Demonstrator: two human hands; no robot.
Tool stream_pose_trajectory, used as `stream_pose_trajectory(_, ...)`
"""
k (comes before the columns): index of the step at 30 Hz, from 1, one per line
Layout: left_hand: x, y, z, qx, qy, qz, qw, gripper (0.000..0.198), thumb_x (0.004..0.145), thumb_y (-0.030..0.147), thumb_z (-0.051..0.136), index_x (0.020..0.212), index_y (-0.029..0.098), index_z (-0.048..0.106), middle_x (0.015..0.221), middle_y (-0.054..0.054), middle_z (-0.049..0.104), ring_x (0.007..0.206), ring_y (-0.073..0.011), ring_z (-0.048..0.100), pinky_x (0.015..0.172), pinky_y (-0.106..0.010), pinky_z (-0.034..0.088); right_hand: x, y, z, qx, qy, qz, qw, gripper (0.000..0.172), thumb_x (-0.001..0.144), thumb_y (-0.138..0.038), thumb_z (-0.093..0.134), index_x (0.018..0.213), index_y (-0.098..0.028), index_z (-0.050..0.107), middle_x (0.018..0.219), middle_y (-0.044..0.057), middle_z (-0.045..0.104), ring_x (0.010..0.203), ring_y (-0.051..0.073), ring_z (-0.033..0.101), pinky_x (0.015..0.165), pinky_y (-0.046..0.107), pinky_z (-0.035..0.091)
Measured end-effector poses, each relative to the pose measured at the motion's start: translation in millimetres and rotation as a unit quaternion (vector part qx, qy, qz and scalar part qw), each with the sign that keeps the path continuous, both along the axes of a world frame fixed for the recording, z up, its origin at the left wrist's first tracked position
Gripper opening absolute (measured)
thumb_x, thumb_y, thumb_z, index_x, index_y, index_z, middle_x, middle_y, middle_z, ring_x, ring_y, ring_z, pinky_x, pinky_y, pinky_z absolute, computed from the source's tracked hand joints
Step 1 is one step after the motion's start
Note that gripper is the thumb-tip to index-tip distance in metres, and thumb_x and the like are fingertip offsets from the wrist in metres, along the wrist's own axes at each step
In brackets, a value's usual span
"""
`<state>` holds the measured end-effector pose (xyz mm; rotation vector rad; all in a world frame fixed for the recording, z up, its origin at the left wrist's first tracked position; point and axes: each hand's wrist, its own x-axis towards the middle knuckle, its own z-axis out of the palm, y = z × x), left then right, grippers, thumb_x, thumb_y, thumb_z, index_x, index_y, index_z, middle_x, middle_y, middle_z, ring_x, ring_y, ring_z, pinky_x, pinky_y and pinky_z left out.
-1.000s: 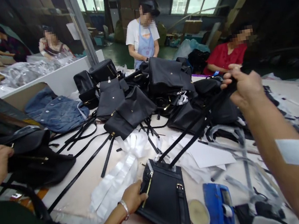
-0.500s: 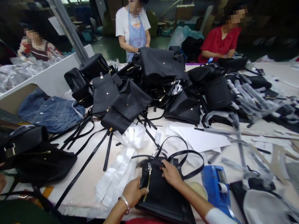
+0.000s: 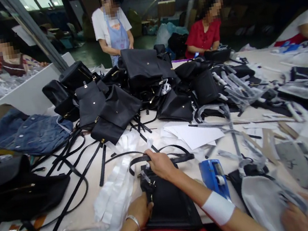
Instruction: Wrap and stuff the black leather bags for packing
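A black bag (image 3: 172, 201) with a gold zip lies at the table's near edge, directly before me. My left hand (image 3: 140, 210) is closed on its left side, near the zip; a bracelet circles that wrist. My right hand (image 3: 161, 163) is at the top of the bag, its fingers closed around the black strap (image 3: 140, 159). The strap loops out to both sides over the bag. Left of the bag lie crumpled white wrapping strips (image 3: 116, 198). White paper sheets (image 3: 200, 133) lie beyond my right hand.
A heap of black bags (image 3: 147, 68) fills the table's middle, with a denim bag (image 3: 29, 130) at left. A blue tape dispenser (image 3: 214, 178) stands to the right. Co-workers stand or sit across the table; another person's hands (image 3: 299, 217) reach in at lower right.
My right hand has moved from the bag's upper side to the strap above it. My left hand stays on the bag's left side. The view has turned right.
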<state>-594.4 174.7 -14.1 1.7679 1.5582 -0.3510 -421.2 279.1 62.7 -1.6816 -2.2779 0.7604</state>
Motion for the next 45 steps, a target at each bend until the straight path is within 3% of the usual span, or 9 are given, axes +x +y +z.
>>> stream_pose_trajectory(5, 4, 7, 3.7, 0.011, -0.021, 0.025, 0.999, 0.04, 0.081, 0.036, 0.049, 0.112, 0.013, 0.056, 0.104, -0.016, 0.066, 0.1, -0.0294, 0.061, 0.083, -0.036, 0.043, -7, 29, 30.2, 0.118, 0.029, 0.059, 0.991, 0.027, 0.093, -0.03, 0.037, 0.117, -0.026, 0.046, 0.103, 0.002, 0.065, 0.096, 0.019, 0.059, 0.079, 0.025, 0.037)
stream_pose_trajectory(12, -42, 3, 24.4, -0.023, -0.264, 0.194, 0.945, 0.053, 0.087, 0.057, 0.029, 0.101, 0.015, 0.058, 0.096, -0.007, 0.068, 0.088, -0.02, 0.063, 0.077, -0.029, 0.047, 18, 17, -65.6, 0.023, -0.097, 0.054, 0.993, 0.023, 0.087, -0.028, 0.049, 0.107, -0.016, 0.054, 0.099, 0.009, 0.064, 0.093, 0.021, 0.058, 0.08, 0.028, 0.039)
stream_pose_trajectory(15, -74, -10, 14.0, 0.091, -0.167, 0.272, 0.943, 0.048, 0.089, 0.052, 0.028, 0.103, 0.016, 0.056, 0.095, -0.008, 0.066, 0.092, -0.0211, 0.062, 0.081, -0.032, 0.047, 24, 11, -85.2, 0.023, -0.108, 0.052, 0.993, 0.026, 0.087, -0.022, 0.048, 0.112, -0.016, 0.052, 0.104, 0.01, 0.062, 0.097, 0.022, 0.056, 0.084, 0.03, 0.038)
stream_pose_trajectory(18, -91, -26, -6.4, 0.229, 0.008, 0.231, 0.946, 0.041, 0.087, 0.04, 0.04, 0.117, 0.014, 0.049, 0.119, -0.013, 0.056, 0.114, -0.0248, 0.051, 0.095, -0.036, 0.04, 26, 18, -85.6, 0.035, -0.116, 0.036, 0.992, 0.03, 0.089, -0.015, 0.041, 0.117, -0.017, 0.05, 0.105, 0.01, 0.061, 0.099, 0.022, 0.055, 0.087, 0.03, 0.037)
stream_pose_trajectory(24, -90, -32, -40.2, 0.232, 0.144, 0.117, 0.955, 0.05, 0.08, 0.021, 0.052, 0.128, 0.012, 0.043, 0.138, -0.016, 0.04, 0.128, -0.0287, 0.033, 0.1, -0.042, 0.033, 32, 38, -82.2, 0.048, -0.162, -0.073, 0.983, 0.039, 0.09, -0.01, 0.031, 0.128, -0.007, 0.04, 0.111, 0.021, 0.056, 0.106, 0.027, 0.051, 0.089, 0.037, 0.035)
stream_pose_trajectory(30, -115, -11, -40.7, 0.227, 0.132, 0.142, 0.954, 0.051, 0.082, 0.023, 0.052, 0.129, 0.012, 0.039, 0.138, -0.016, 0.039, 0.127, -0.0272, 0.034, 0.101, -0.041, 0.031, 32, 23, -73.1, 0.011, -0.17, 0.004, 0.985, 0.07, 0.073, -0.011, 0.057, 0.139, -0.016, 0.031, 0.119, 0.015, 0.054, 0.109, 0.028, 0.048, 0.091, 0.036, 0.035)
stream_pose_trajectory(32, -122, -11, -35.9, 0.217, 0.119, 0.149, 0.957, 0.055, 0.08, 0.026, 0.055, 0.13, 0.013, 0.037, 0.139, -0.016, 0.038, 0.128, -0.0274, 0.033, 0.103, -0.041, 0.03, 24, 11, -59.8, 0.05, -0.157, 0.036, 0.986, 0.074, 0.074, -0.012, 0.056, 0.141, -0.018, 0.026, 0.129, 0.014, 0.048, 0.117, 0.029, 0.041, 0.096, 0.038, 0.031)
stream_pose_trajectory(37, -115, -30, -30.8, 0.307, 0.102, 0.132, 0.937, 0.066, 0.083, 0.032, 0.053, 0.139, 0.009, 0.027, 0.146, -0.019, 0.028, 0.135, -0.0291, 0.024, 0.109, -0.044, 0.022, -36, -20, -33.9, 0.095, -0.111, 0.063, 0.987, 0.031, 0.093, -0.023, 0.033, 0.112, -0.015, 0.056, 0.108, 0.015, 0.059, 0.104, 0.027, 0.049, 0.091, 0.038, 0.033)
stream_pose_trajectory(45, -105, -38, -67.9, 0.355, 0.151, 0.085, 0.919, 0.054, 0.089, 0.029, 0.042, 0.141, 0.019, 0.033, 0.149, -0.013, 0.029, 0.137, -0.0315, 0.021, 0.108, -0.056, 0.018, -139, -15, -73.6, -0.08, -0.156, 0.046, 0.983, 0.036, 0.081, -0.036, 0.059, 0.086, -0.002, 0.067, 0.097, 0.028, 0.064, 0.1, 0.039, 0.055, 0.082, 0.05, 0.039)
